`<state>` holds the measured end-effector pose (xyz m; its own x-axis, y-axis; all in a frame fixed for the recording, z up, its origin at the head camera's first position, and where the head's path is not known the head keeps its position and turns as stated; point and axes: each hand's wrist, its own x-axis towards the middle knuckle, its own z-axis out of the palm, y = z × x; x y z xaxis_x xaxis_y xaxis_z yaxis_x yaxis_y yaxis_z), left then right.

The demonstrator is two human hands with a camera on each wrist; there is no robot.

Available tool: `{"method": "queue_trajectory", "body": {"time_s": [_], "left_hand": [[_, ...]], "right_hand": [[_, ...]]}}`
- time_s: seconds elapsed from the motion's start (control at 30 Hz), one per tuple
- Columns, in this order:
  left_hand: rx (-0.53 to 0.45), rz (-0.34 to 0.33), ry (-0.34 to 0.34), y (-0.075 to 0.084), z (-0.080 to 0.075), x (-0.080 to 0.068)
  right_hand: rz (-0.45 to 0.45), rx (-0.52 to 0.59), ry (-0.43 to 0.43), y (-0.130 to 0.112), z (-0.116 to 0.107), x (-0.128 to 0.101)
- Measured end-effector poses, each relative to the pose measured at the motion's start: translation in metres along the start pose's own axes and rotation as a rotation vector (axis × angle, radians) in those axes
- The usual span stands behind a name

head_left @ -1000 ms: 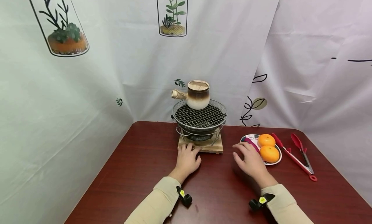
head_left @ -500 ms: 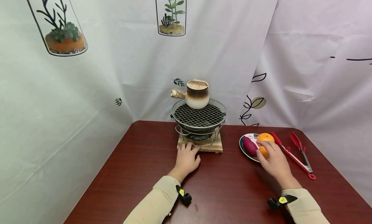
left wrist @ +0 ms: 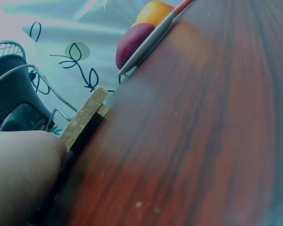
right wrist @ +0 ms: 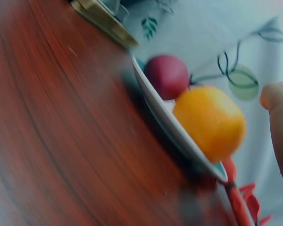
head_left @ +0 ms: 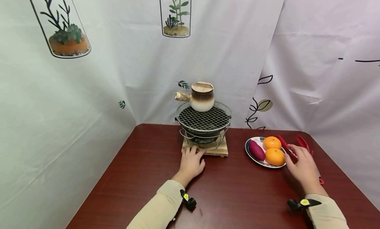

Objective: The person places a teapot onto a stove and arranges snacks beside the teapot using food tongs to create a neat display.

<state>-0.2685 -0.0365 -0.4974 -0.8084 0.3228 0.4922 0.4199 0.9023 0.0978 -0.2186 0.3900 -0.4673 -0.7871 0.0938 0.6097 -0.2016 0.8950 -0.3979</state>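
Right of the plate (head_left: 251, 155), the right hand (head_left: 302, 165) hovers with loose, empty fingers over the red tongs (head_left: 302, 145) lying on the table (head_left: 142, 176); best to grip both arms mid-length, while the flat left hand (head_left: 191, 163) steadies the board (head_left: 221, 151).

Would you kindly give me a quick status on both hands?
Left hand open, resting by wooden base. Right hand open over red tongs, grip unconfirmed. Plate beside.
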Motion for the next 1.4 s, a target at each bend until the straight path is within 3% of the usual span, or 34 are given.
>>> {"method": "queue_trajectory", "body": {"time_s": [0.37, 0.8, 1.17, 1.4], "left_hand": [[0.002, 0.007, 0.010, -0.001, 0.001, 0.000], [0.002, 0.007, 0.011, -0.002, 0.004, 0.002], [0.010, 0.015, 0.027, -0.001, 0.004, 0.002], [0.015, 0.011, 0.029, -0.001, 0.003, 0.001]], "right_hand": [[0.243, -0.086, -0.042, 0.044, -0.001, -0.008], [0.453, -0.147, -0.171, 0.068, -0.002, -0.007], [0.509, -0.200, -0.282, 0.077, 0.000, 0.000], [0.538, -0.318, -0.315, 0.079, 0.003, 0.004]]}}
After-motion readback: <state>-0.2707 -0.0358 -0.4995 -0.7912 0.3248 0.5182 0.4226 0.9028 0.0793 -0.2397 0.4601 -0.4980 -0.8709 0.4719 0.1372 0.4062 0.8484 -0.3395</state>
